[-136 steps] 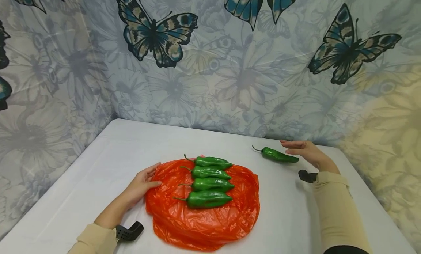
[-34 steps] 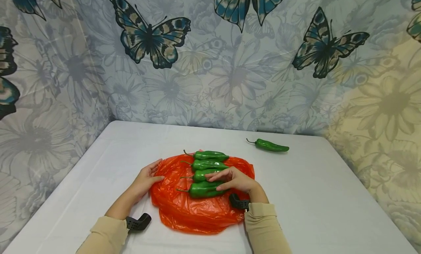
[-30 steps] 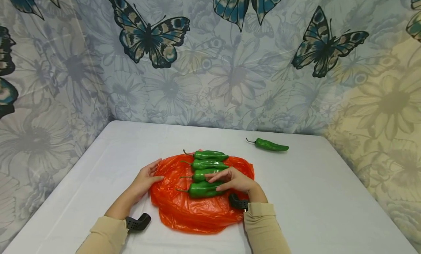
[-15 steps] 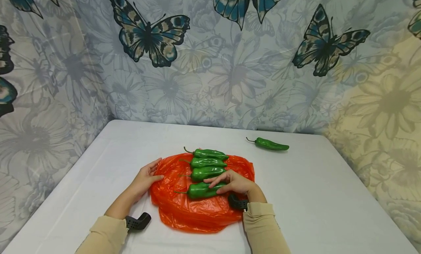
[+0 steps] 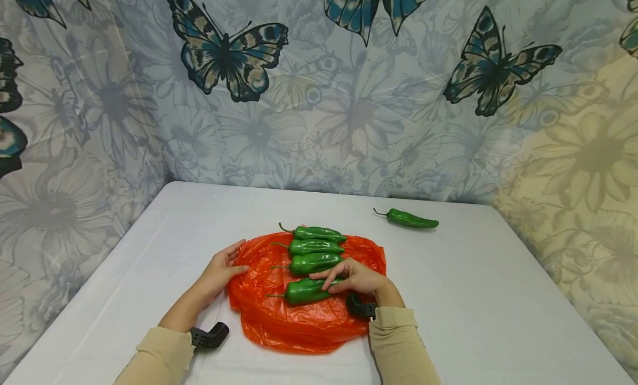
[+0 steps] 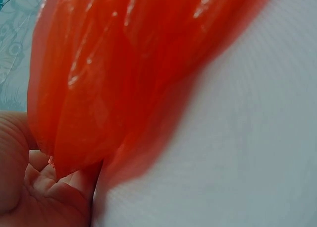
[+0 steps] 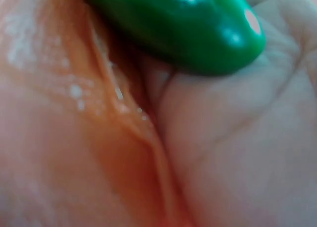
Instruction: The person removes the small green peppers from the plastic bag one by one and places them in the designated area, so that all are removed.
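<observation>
Several green chili peppers [image 5: 315, 246] lie in a row across a crumpled red plastic bag [image 5: 299, 332], stems to the left. My right hand [image 5: 356, 277] grips the nearest green chili pepper [image 5: 303, 291] by its tip end, thumb on the near side and fingers over the far side. In the right wrist view that chili pepper [image 7: 198, 33] lies against the palm. At the bag's left edge, my left hand [image 5: 216, 271] holds the plastic. The left wrist view shows the bag's edge between the thumb and fingers of the left hand [image 6: 54, 197].
One more green chili pepper [image 5: 411, 219] lies alone at the back right of the white table [image 5: 498, 296]. Behind stands a wall covering with butterflies [image 5: 224, 58] and flowers. Each wrist carries a black camera mount [image 5: 211, 336].
My right hand has come from beside the lone chili pepper to the row on the bag. The nearest chili pepper has shifted towards me, away from the others, and tilted slightly. The left hand stays put.
</observation>
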A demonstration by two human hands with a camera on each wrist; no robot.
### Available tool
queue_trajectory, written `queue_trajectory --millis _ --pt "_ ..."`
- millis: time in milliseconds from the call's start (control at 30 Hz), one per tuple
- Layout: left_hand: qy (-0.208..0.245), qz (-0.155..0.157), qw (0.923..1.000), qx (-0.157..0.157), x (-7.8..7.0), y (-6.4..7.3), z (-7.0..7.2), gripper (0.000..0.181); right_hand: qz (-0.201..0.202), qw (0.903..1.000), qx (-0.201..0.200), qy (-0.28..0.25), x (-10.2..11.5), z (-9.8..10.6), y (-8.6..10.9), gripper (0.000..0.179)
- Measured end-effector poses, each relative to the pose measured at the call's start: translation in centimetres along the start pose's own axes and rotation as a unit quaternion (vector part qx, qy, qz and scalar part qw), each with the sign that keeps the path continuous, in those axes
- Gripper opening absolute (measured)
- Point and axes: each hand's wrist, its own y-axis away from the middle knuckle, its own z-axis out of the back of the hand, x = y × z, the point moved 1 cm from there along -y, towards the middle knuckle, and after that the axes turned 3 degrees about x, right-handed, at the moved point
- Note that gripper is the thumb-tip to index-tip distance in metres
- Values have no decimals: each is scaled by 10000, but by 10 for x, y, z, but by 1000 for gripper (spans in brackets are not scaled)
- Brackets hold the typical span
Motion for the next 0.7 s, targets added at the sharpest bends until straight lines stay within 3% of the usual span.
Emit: queue_trajectory --millis 700 --pt "25 -22 10000 2 1 0 0 67 -362 9983 -317 330 0 -1 1 39"
